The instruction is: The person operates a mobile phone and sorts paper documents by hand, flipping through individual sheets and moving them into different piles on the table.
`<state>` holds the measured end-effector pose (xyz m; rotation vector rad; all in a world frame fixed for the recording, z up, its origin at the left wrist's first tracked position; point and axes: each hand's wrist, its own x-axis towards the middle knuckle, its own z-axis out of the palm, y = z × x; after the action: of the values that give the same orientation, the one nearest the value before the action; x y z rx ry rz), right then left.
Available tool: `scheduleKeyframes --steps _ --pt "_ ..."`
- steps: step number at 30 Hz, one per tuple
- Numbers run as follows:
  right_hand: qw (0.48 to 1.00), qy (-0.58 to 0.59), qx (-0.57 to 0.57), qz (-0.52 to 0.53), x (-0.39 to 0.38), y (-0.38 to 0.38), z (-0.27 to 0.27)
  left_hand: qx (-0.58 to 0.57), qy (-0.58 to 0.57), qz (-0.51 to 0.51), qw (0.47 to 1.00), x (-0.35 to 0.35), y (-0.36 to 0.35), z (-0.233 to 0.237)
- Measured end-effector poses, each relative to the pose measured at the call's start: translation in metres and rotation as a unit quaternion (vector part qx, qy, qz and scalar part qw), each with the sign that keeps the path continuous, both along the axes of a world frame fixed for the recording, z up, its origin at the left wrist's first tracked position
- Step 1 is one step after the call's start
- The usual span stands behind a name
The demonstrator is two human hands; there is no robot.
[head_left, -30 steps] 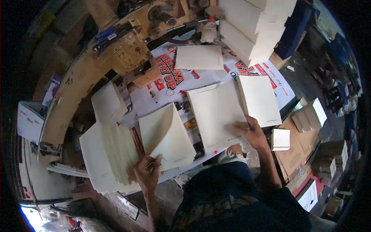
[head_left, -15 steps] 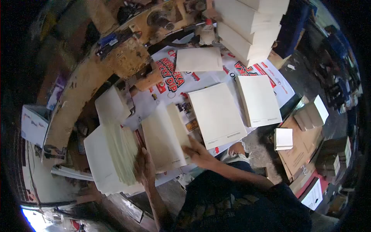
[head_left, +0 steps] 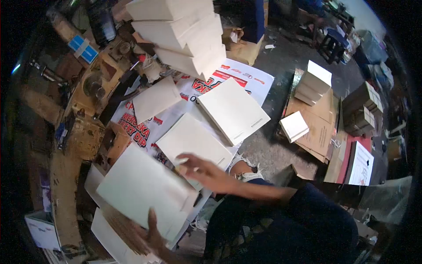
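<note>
A large white sheet (head_left: 145, 185) with small print near one edge lies in front of me at the left. My left hand (head_left: 156, 237) rests at its lower edge, the thumb stretched up over the white surface and the fingers spread toward the brownish fanned edges (head_left: 123, 229) of a paper stack. More white paper (head_left: 105, 242) lies beneath that stack. My right hand (head_left: 202, 171), slightly blurred, hovers over a white pad of paper (head_left: 195, 141) with its fingers apart, holding nothing visible. Another thick white pad (head_left: 233, 110) lies beyond it.
A tall stack of white paper blocks (head_left: 184, 39) stands at the back. A thin white sheet (head_left: 156, 99) lies on the printed banner (head_left: 134, 127). Wooden parts (head_left: 66, 176) line the left. To the right, small paper blocks (head_left: 294, 125) sit on cardboard (head_left: 314, 141).
My view has turned right. The curled sheet between my hands now lies flat as a white surface near the left stack. My right hand has lifted away from it.
</note>
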<state>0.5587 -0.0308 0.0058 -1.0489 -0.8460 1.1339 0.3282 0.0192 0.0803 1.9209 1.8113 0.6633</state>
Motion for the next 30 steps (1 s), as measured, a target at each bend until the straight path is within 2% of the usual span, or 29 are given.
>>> scheduleKeyframes --steps 1,2,3,4,6,8,10,12,14,16,17,18,20,21,23,26,27,28,30 --pt "1.000 0.015 -0.012 0.012 0.018 0.000 -0.010 0.006 -0.030 -0.097 0.995 0.017 0.002 0.002" --pt "0.999 0.029 -0.024 0.025 0.039 -0.002 -0.017 -0.011 -0.064 -0.153 0.986 0.038 0.002 0.004" --pt "0.993 -0.004 -0.117 0.020 0.057 -0.014 -0.003 -0.034 -0.099 -0.207 0.973 0.061 0.001 0.008" --pt "0.986 0.038 -0.155 0.038 0.070 -0.029 0.010 -0.081 -0.137 -0.220 0.963 0.088 -0.003 0.013" --pt "0.986 -0.081 -0.131 -0.063 0.089 -0.052 0.014 -0.074 -0.375 -0.278 0.881 0.130 0.010 -0.039" --pt "0.984 -0.032 -0.141 -0.104 0.126 -0.082 0.005 -0.156 -0.419 -0.319 0.836 0.172 0.034 -0.059" --pt "0.959 -0.046 -0.125 -0.250 0.166 -0.112 -0.005 -0.118 -0.343 -0.361 0.859 0.228 0.043 -0.078" --pt "0.895 -0.109 -0.140 -0.408 0.195 -0.137 0.011 -0.048 -0.282 -0.449 0.847 0.271 0.024 -0.093" --pt "0.878 -0.112 -0.098 -0.455 0.249 -0.170 -0.016 0.063 -0.177 -0.546 0.817 0.306 0.003 -0.107" --pt "0.889 -0.118 -0.086 -0.435 0.251 -0.179 0.026 0.144 -0.054 -0.542 0.826 0.322 -0.018 -0.107" --pt "0.862 -0.130 -0.107 -0.479 0.250 -0.181 0.036 0.136 -0.041 -0.522 0.841 0.327 -0.021 -0.110" --pt "0.861 -0.134 -0.107 -0.479 0.253 -0.183 0.037 0.136 -0.044 -0.521 0.841 0.331 -0.019 -0.111" --pt "0.874 -0.123 -0.078 -0.464 0.263 -0.192 0.037 0.056 -0.041 -0.538 0.840 0.336 -0.010 -0.113" --pt "0.872 -0.136 -0.105 -0.459 0.268 -0.193 0.036 0.056 -0.041 -0.537 0.841 0.336 -0.007 -0.115" --pt "0.872 -0.139 -0.127 -0.452 0.273 -0.188 0.033 -0.021 -0.166 -0.544 0.822 0.332 -0.001 -0.121" --pt "0.875 -0.140 -0.143 -0.440 0.293 -0.180 0.017 -0.058 -0.187 -0.510 0.838 0.325 0.010 -0.125" --pt "0.879 -0.139 -0.143 -0.434 0.296 -0.175 0.015 -0.122 -0.252 -0.482 0.830 0.325 0.010 -0.122" --pt "0.880 -0.139 -0.143 -0.430 0.299 -0.170 0.015 -0.121 -0.252 -0.479 0.832 0.321 0.008 -0.120" --pt "0.879 -0.127 -0.154 -0.432 0.304 -0.163 0.019 -0.208 -0.304 -0.420 0.829 0.317 0.003 -0.109"
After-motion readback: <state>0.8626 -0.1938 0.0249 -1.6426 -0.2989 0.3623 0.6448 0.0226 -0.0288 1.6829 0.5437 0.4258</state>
